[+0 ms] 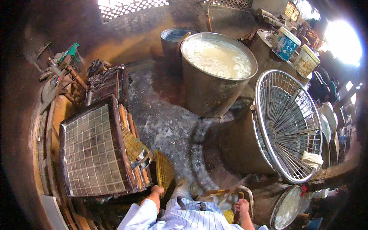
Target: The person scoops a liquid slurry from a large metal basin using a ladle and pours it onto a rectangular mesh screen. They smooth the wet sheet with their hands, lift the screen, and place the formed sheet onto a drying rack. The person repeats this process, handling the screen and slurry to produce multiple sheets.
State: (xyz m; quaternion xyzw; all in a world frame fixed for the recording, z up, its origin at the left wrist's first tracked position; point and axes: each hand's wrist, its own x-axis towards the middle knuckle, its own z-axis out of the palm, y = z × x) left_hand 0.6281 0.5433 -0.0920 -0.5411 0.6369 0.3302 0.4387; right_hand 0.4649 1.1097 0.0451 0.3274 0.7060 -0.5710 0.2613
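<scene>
My left hand is closed at the lower edge of a yellow lattice crate; whether the fingers grip that edge is hidden. On the other side, my right hand hangs with curled fingers and nothing visible in them. It is nearest to a beige curved bar, which arches above a yellow container. Left of the crate leans a large dark-framed grid panel, stacked against wooden slats.
A big drum of milky liquid stands ahead, with a smaller drum behind. At right, a round wire basket tilts over another drum. Below it sits a liquid-filled vessel. Planks line the left wall; the floor looks wet.
</scene>
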